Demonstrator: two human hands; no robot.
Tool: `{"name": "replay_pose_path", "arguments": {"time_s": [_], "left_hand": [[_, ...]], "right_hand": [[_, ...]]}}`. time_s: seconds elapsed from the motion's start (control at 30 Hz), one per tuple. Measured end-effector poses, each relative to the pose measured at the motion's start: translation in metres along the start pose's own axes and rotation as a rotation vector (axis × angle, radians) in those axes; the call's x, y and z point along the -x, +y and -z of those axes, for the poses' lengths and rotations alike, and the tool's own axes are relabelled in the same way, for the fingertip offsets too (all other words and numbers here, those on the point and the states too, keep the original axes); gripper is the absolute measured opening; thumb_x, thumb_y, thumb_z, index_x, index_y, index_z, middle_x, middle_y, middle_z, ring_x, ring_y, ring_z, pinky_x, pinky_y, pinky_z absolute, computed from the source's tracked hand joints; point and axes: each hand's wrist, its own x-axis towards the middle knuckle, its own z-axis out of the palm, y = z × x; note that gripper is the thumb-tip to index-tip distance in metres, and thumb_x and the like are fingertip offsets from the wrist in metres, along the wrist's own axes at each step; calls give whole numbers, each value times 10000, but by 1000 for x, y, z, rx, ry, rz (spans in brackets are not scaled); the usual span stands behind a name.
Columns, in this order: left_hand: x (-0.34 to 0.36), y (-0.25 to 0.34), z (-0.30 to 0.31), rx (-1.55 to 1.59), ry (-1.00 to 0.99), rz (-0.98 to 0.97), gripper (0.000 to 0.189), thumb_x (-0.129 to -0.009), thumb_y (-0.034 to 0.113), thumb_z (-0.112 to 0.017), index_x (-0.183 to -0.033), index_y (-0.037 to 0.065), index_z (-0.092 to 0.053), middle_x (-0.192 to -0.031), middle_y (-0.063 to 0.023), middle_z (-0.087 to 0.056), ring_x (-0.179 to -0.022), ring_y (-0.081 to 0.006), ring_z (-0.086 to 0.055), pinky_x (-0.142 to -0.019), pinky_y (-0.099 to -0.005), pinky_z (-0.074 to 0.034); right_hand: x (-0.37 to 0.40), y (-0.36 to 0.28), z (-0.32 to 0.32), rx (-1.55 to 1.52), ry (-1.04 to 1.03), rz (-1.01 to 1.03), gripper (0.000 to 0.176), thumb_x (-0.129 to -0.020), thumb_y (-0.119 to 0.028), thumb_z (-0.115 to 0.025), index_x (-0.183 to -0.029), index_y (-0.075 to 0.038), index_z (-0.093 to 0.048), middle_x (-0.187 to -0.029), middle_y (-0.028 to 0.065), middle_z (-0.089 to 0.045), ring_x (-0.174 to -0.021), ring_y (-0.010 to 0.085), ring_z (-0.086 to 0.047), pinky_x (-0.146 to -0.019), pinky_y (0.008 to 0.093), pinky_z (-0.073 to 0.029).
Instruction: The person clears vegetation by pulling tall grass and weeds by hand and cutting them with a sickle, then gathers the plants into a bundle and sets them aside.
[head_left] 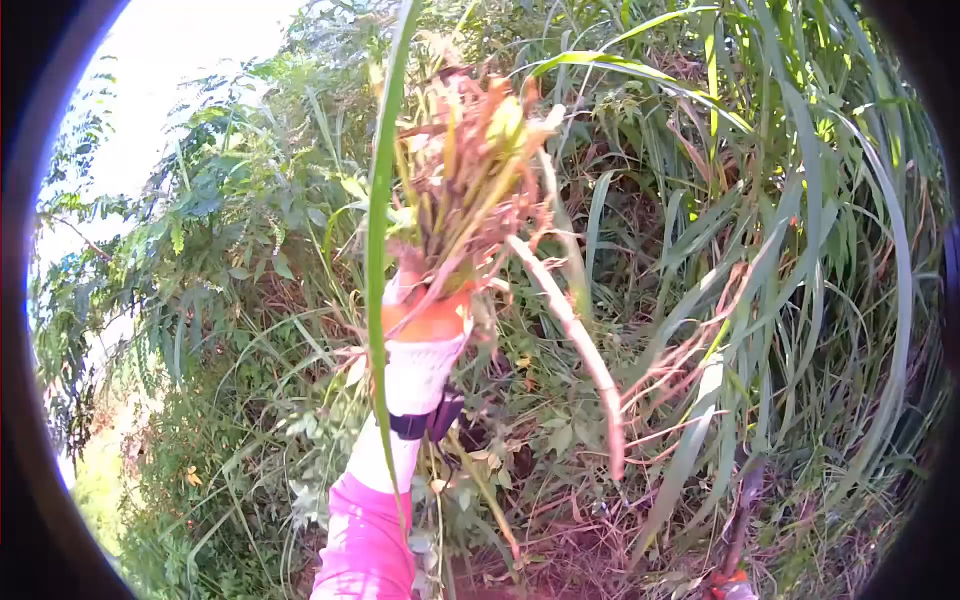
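My left hand (430,312), in a white and orange glove, is raised in the middle of the view and closed around a clump of uprooted plant stalks (465,180). Brown, tangled roots and yellow-green stems stick up above the fist, blurred by motion. A long pale root (578,340) hangs from the clump to the lower right. At the bottom edge on the right, my right hand (735,588), also in an orange and white glove, is wrapped around a dark stick-like shaft (743,510). The upper end of that shaft disappears among grass blades, so its kind is hidden.
Tall grass with long blades (800,200) fills the right side. Leafy shrubs (250,190) cover the slope on the left. One long green blade (382,200) crosses close in front of my left arm. Dry stems and litter (600,540) lie low down.
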Motion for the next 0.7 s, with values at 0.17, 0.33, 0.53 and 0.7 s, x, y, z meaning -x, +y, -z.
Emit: {"name": "replay_pose_path", "arguments": {"time_s": [0.17, 0.33, 0.53, 0.7], "left_hand": [[-12, 97, -111, -188, 157, -984, 434, -561, 137, -727, -972, 74, -604, -783, -116, -635, -661, -323, -610, -596, -424, -473], [20, 253, -210, 68, -206, -1121, 154, -637, 188, -630, -720, 98, -537, -611, -67, -542, -616, -312, -579, -543, -449, -429], [149, 345, -293, 575, -475, -1299, 123, -720, 273, -558, -674, 160, -548, -628, -21, -548, -596, -262, -564, -515, -446, -408], [231, 287, -313, 795, -818, -1264, 121, -740, 265, -560, -681, 162, -536, -606, -11, -504, -595, -235, -552, -621, -432, -429]], "right_hand": [[-9, -7, 7, -528, 28, -200, 242, -909, -248, -512, -1062, -100, -627, -905, 131, -663, -884, 276, -629, -720, 415, -519], [-31, 10, 14, -478, 24, -111, 250, -912, -256, -514, -1065, -94, -627, -913, 135, -663, -886, 277, -627, -728, 418, -516], [-41, 14, 14, -393, 38, -59, 260, -915, -265, -516, -1068, -86, -627, -923, 139, -662, -888, 277, -625, -738, 422, -513], [-44, 18, 2, -322, 66, -37, 269, -919, -273, -518, -1071, -79, -627, -930, 143, -661, -890, 277, -624, -746, 425, -510]]}}
